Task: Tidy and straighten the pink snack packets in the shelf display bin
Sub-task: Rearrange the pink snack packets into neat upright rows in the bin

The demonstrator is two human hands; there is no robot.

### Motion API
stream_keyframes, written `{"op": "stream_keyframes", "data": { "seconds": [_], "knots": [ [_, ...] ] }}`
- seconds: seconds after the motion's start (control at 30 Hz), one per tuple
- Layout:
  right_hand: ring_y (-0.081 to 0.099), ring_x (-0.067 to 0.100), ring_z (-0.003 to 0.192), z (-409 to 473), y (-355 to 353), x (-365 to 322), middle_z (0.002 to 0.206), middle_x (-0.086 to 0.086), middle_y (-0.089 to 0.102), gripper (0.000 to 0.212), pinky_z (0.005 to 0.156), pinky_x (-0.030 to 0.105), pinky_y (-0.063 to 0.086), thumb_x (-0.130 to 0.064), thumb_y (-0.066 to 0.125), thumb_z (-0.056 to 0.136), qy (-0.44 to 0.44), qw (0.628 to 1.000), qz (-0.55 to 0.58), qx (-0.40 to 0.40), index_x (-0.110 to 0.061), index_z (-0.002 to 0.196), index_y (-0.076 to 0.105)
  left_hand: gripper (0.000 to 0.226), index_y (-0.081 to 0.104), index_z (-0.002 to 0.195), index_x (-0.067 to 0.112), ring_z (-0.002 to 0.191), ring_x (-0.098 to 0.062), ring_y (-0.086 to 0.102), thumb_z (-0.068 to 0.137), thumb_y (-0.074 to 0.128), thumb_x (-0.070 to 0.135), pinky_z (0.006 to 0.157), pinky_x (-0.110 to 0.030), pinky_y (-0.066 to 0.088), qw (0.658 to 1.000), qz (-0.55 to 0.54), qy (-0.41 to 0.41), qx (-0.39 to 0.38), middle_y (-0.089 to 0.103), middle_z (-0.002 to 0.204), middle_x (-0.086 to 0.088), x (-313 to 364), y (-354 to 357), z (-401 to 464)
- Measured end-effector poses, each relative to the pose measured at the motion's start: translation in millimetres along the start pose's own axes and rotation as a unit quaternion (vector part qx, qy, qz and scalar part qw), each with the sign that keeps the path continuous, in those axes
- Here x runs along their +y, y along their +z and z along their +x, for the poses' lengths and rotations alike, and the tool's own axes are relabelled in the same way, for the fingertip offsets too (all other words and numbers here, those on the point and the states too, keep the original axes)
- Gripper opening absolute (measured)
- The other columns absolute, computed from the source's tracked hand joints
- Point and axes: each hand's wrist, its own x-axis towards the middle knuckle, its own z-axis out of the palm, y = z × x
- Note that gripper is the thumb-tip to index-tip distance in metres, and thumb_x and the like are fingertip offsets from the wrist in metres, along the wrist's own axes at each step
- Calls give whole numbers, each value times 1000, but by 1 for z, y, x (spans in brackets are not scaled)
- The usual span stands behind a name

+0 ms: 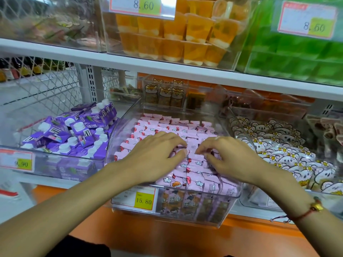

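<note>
Pink snack packets (pixel 193 141) in clear bin (pixel 230 196), beneath curled, pinching fingers (pixel 178 145) of both hands.

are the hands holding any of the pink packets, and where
Both the left hand and right hand rest curled on the pink packets mid-bin; fingertips touch packet tops, but a real grip cannot be told.

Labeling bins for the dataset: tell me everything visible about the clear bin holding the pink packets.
The clear bin looks like glossy transparent plastic with rounded corners. It sits on the lower shelf between a bin of purple cartons and one of white flower-print packets. Pink packets fill it in rough rows. A 15.80 price tag is on its front. The left hand and right hand rest on the packets inside.
</note>
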Motion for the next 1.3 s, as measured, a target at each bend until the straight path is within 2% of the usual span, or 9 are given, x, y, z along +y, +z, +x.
{"op": "stream_keyframes", "data": {
  "seconds": [0.13,0.27,0.5,0.67,0.8,0.9,1.0,1.2,1.3],
  "knots": [
    [60,10,95,3,-1,0,99,-13,69,22,81,33,50,-24,50,92,22,1000,14,-12,-36,104,64,44,41,140,35,135,-9,30,100,28,46,108,-29,24,998,30,29,-52,36,149,13,-2,3,7],
    [61,14,85,21,-10,2,97,-9,68,17,73,31,48,-26,52,92,49,999,5,3,-34,100,64,44,42,140,33,130,-13,37,101,26,44,105,-27,24,996,37,40,-68,46,142,12,-2,4,7],
    [59,22,101,50,-3,4,110,-4,62,18,80,32,44,-33,58,91,81,995,-32,-51,-28,106,66,46,33,144,37,136,-5,25,100,24,49,109,-23,16,997,18,32,-67,34,150,16,-4,6,5],
    [58,13,79,46,-1,7,87,-12,61,6,67,27,42,-32,66,84,64,998,9,12,-31,78,66,44,35,142,39,133,-3,27,100,27,49,108,-22,18,998,14,32,-46,34,148,18,-6,3,4],
    [59,14,84,45,2,6,82,-14,60,10,72,32,48,-29,62,89,47,998,35,24,-30,79,59,45,36,142,39,133,-5,29,100,25,49,109,-25,21,996,36,23,-74,36,148,17,-4,2,5],
    [63,16,80,44,0,8,82,-7,65,8,75,39,53,-23,58,92,45,983,142,104,-25,84,58,44,37,141,38,130,-7,32,100,25,47,107,-26,24,996,44,24,-79,40,145,17,-3,0,6],
    [62,19,76,41,-4,7,81,0,64,6,72,40,53,-18,55,93,50,944,257,203,-18,88,57,44,38,141,38,128,-8,35,100,25,47,106,-28,27,995,46,25,-82,43,143,16,-2,0,5],
    [58,21,73,26,-9,1,79,0,58,3,69,47,51,-18,51,96,25,909,277,309,-17,94,53,43,40,140,37,130,-6,33,100,27,47,105,-23,25,998,21,27,-58,44,142,17,-2,0,2],
    [55,8,72,15,-14,0,84,-9,56,2,68,26,48,-15,51,96,2,893,253,372,-14,95,51,42,47,133,35,119,-7,44,98,32,51,94,-23,35,1000,-14,16,-2,54,124,17,1,-2,-1]
  ]
}}
